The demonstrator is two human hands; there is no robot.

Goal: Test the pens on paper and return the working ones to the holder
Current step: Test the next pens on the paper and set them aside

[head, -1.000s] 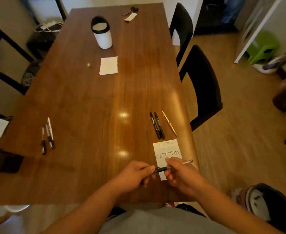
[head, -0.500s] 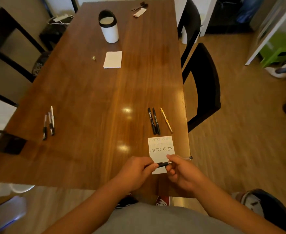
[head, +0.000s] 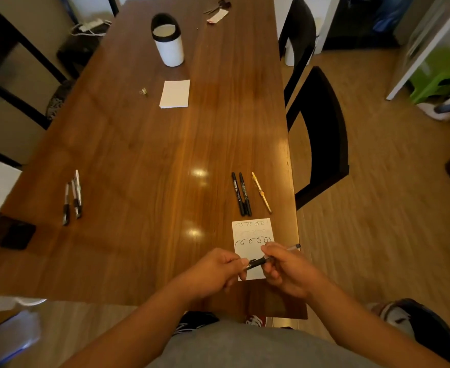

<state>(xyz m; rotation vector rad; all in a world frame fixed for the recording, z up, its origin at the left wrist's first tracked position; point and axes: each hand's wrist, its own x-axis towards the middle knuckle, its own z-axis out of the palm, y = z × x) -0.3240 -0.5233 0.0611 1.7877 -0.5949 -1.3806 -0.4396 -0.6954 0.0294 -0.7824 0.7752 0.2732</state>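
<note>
Black pen point(head: 258, 261) part-hidden in L+R hands point(head: 213, 272) point(head: 285, 272)

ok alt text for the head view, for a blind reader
A left hand and right hand hold one pen over a paper scribbled with loops on a wooden table. Two black markers and a yellow pen lie just beyond it, three more pens at the left, a white holder at the far end.
</note>
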